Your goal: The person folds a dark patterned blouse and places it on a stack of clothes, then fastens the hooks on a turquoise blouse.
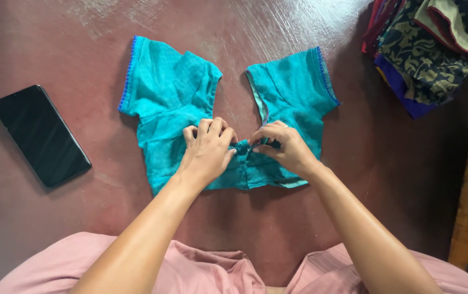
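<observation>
Two hands meet at the centre front of the short-sleeved teal cotton blouse [179, 103], spread flat on the reddish floor [81, 218]: your left hand [208, 151] and right hand [284, 148] pinch its edges together, fingers clamped on cloth; a black slab phone [41, 135] lies left of it.

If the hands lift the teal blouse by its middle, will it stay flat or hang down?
The teal blouse would probably droop: it is thin cloth, already bunched under the left hand and right hand. Likely light; the short sleeves should flop.
</observation>
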